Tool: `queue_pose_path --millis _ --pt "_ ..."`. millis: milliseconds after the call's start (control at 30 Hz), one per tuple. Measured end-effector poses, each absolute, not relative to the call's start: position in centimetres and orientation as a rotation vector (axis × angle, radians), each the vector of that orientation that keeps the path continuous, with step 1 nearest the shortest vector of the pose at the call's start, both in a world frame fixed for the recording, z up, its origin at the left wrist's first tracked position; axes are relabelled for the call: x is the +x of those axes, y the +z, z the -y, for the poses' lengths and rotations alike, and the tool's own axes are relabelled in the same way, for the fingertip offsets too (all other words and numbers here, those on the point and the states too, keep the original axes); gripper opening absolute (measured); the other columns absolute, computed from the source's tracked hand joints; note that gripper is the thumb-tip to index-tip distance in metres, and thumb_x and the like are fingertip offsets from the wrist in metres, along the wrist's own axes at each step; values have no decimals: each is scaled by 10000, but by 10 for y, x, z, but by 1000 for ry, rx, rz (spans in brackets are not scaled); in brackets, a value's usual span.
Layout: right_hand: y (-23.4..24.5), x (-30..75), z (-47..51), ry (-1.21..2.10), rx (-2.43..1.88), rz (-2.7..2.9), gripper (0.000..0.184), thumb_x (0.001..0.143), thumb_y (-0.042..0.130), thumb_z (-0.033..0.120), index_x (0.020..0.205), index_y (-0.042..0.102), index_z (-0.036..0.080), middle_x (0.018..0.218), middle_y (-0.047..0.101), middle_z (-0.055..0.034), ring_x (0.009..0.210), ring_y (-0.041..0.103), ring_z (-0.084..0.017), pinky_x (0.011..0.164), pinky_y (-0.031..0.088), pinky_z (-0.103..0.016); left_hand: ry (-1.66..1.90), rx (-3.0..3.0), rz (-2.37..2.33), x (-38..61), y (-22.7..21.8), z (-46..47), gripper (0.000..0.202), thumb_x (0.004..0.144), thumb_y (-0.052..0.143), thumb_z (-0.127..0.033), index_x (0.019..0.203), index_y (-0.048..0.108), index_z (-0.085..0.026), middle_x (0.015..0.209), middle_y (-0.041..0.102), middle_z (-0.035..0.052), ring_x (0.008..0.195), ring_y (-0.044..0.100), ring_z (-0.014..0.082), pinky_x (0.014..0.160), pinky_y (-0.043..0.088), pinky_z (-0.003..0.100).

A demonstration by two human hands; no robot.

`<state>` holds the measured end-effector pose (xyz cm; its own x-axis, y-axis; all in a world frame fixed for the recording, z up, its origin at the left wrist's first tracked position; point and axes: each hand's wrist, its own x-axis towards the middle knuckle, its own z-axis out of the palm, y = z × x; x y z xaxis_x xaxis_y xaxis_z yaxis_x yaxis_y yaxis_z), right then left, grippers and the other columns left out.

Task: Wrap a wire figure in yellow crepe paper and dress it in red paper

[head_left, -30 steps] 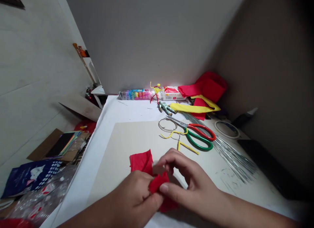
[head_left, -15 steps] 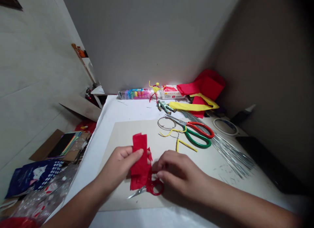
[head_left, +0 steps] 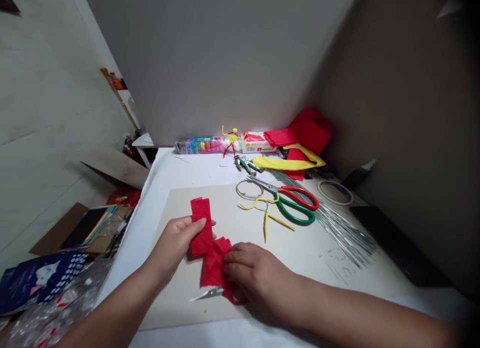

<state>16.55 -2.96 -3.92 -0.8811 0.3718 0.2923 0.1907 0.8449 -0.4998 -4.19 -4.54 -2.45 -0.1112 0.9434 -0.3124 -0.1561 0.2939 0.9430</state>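
My left hand (head_left: 184, 234) pinches a folded strip of red crepe paper (head_left: 201, 228) between thumb and fingers, above the grey board (head_left: 168, 298). A second, crumpled red paper piece (head_left: 214, 268) lies just below and right of that strip. At its right edge, the curled fingers of my right hand (head_left: 251, 270) grip it; the fingertips are partly hidden. Small red-handled scissors (head_left: 213, 292) lie below that piece, their handles partly under my right hand. Beyond the hands are a bent yellow wire figure part (head_left: 267, 219) and large scissors (head_left: 290, 190) with red and green handles.
Pliers (head_left: 248, 164), a yellow strip (head_left: 285, 163) and a bundle of thin wires (head_left: 345, 233) lie farther back. Along the rear panel stand a coloured clay pack (head_left: 202, 146), a small yellow-red figure (head_left: 232, 138) and red paper (head_left: 313, 133). A black flat object (head_left: 397, 248) lies at right.
My right hand has moved down onto the crumpled red piece, which now lies apart from the strip. My left hand still holds the strip. The view has shifted slightly.
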Motion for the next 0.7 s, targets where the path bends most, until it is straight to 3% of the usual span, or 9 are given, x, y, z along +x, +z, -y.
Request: queue_pose_path --millis 100,267,433,700 --pt "-38 168 23 770 -468 2427 233 825 481 62 988 623 149 950 661 -99 858 585 -176 767 488 -295 1134 821 -1338 -43 -25 45 331 788 637 -386 960 691 -108 621 696 36 606 624 149 624 448 251" --pt "-24 180 -7 778 -748 2026 148 762 554 65 799 624 190 787 655 -20 738 608 -145 689 505 -263 1144 818 -1371 -43 -25 45 332 785 638 -388 952 690 -106 669 707 48 582 611 131 581 454 236" --pt "-12 216 -62 617 -952 1784 124 779 578 143 893 577 192 827 641 -26 752 620 -155 708 512 -289 1126 799 -1404 -41 -26 45 363 783 632 -402 984 674 -102 666 695 48 550 598 130 512 464 235" --pt "-13 281 -131 458 -1193 1654 176 733 637 224 884 574 161 817 658 -50 733 650 -177 648 535 -280 1051 825 -1403 -39 -28 44 363 769 632 -408 958 676 -101 670 676 51 546 591 145 508 505 279"
